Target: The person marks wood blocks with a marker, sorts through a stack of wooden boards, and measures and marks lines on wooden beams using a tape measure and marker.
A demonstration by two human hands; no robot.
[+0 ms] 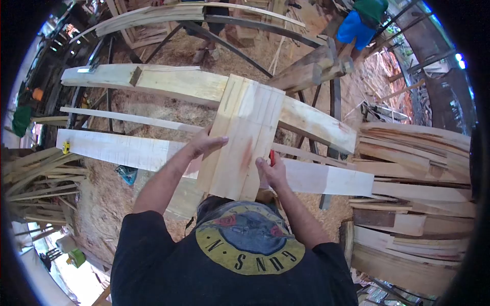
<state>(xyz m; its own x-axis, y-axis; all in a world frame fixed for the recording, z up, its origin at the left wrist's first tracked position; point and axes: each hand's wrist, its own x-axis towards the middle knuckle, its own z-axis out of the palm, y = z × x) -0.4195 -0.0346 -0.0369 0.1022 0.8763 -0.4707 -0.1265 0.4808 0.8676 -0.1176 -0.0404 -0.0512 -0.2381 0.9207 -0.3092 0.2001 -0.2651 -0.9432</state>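
A short, wide wooden piece of boards laid side by side (240,137) lies across the long beams in front of my body, its near end close to my shirt. My left hand (205,144) grips its left edge, thumb on top and the other fingers partly hidden. At the right edge, my right hand (273,172) is closed around a slim red pencil-like marker (272,157), whose lower part the fingers cover. Beneath the boards run a long pale plank (326,177) and a thicker curved beam (178,84).
Lumber is stacked at the right (413,194) and offcuts pile up at the left (41,178). A yellow tape measure (66,147) sits on the plank's left end. A blue power tool (126,174) rests below. Another person in blue shorts (356,29) stands at the back right.
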